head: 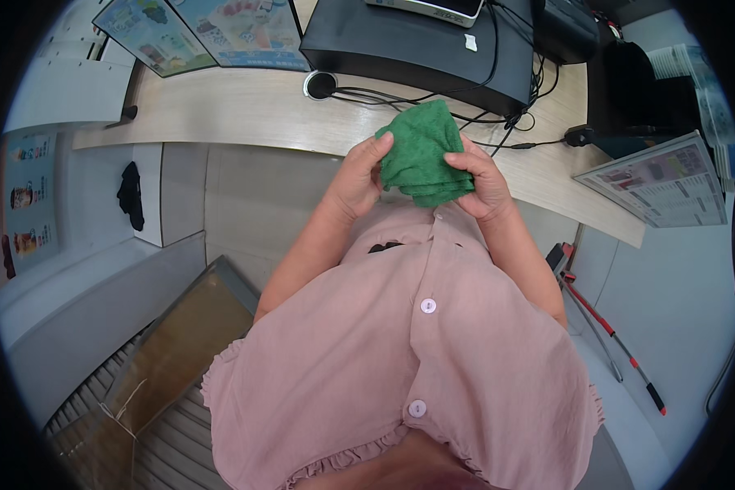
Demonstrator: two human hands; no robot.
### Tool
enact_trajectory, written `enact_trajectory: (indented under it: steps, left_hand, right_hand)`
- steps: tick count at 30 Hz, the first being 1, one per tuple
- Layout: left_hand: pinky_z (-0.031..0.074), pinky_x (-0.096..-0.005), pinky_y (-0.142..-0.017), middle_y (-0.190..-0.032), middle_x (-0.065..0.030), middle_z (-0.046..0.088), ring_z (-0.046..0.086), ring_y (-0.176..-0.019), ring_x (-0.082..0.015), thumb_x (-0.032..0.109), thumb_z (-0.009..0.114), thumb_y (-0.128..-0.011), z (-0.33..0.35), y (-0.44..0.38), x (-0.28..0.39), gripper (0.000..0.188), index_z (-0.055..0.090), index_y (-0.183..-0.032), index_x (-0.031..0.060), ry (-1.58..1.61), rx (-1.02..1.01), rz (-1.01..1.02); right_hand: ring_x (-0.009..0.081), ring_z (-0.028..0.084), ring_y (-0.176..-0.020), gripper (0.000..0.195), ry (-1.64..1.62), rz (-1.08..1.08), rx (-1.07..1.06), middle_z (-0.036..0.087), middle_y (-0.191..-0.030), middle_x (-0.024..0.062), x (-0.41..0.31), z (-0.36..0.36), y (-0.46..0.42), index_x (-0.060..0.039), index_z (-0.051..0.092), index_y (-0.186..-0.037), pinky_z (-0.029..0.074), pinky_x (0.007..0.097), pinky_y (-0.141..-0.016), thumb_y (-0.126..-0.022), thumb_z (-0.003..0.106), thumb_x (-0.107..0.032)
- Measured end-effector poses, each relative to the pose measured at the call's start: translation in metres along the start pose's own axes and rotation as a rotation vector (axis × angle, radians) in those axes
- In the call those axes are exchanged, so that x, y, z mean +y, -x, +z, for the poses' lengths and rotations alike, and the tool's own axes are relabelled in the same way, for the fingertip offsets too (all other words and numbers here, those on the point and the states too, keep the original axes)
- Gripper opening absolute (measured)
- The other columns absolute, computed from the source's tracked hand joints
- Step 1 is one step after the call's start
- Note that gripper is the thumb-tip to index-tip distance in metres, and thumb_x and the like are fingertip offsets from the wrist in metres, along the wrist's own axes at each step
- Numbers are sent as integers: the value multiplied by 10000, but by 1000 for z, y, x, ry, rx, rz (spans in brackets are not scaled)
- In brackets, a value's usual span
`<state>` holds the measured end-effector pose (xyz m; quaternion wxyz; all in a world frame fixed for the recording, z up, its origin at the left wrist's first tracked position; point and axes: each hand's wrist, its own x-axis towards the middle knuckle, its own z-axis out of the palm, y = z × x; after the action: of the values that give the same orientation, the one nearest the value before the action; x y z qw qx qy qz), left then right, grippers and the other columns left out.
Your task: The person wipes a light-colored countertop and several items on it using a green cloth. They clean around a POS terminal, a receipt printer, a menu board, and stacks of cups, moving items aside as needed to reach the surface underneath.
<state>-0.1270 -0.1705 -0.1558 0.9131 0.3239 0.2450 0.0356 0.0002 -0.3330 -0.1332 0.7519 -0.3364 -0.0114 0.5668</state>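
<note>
A green cloth (422,153), folded into a thick pad of several layers, is held up between my two hands in front of the pink buttoned shirt. My left hand (364,174) grips its left edge, with the thumb on top. On the opposite edge, my right hand (482,180) pinches the layers, thumb also on top; the fingers of both hands are partly hidden behind the cloth. Beyond the cloth is the near edge of a light wood-grain desk (245,113), where black cables (376,98) run in front of a black box-shaped device (404,55).
Picture boards (245,33) stand at the desk's back left, near a round cable hole (320,85). A menu stand (661,180) leans at the right end. Long red-and-black handled tools (612,334) rest at right. A brown panel (184,331) lies low at left.
</note>
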Motion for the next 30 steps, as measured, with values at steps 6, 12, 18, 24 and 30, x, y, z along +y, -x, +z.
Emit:
enact_trajectory:
  steps: [6, 12, 18, 24, 30]
  left_hand:
    - [519, -274, -855, -1092, -76, 674, 632, -966, -122, 93, 668, -931, -3, 1, -7, 307, 606, -1202, -36, -172, 121, 122]
    - [512, -264, -780, -981, -29, 667, 601, -866, -84, 60, 645, -931, -9, -1, -15, 250, 617, -1165, -24, -517, 203, 347]
    - [509, -262, -728, -887, -27, 657, 579, -794, -71, 50, 660, -911, -16, -5, -10, 224, 626, -1125, -3, -710, 222, 444]
    - [509, -273, -798, -1007, -53, 635, 588, -899, -100, 9, 680, -877, -13, 4, 3, 315, 585, -1178, 10, -693, 72, 325]
    - [472, -292, -930, -1168, -55, 568, 550, -1083, -128, -59, 655, -865, -16, 13, 19, 385, 555, -1228, 21, -629, -35, 342]
  right_hand:
    - [250, 612, -1170, 576, 51, 65, 112, 566, -1337, 134, -3, 6, -1, -17, 402, -1463, 521, 383, -1000, -902, 532, -8]
    - [163, 621, -1095, 458, 296, 70, 192, 626, -1255, 72, -1, 9, -1, -40, 483, -1421, 509, 329, -963, -979, 574, -119]
    - [123, 616, -1013, 316, 628, 48, 149, 651, -1190, 37, -5, -7, -1, -24, 618, -1271, 488, 282, -914, -960, 587, -75]
    - [144, 610, -880, 236, 1328, -265, 195, 656, -939, 31, -10, -8, 1, -24, 697, -1102, 492, 298, -789, -883, 611, -5]
    - [145, 602, -914, 236, 1212, -241, 72, 640, -1038, 46, -32, 17, 8, -11, 705, -1066, 491, 272, -782, -855, 606, 28]
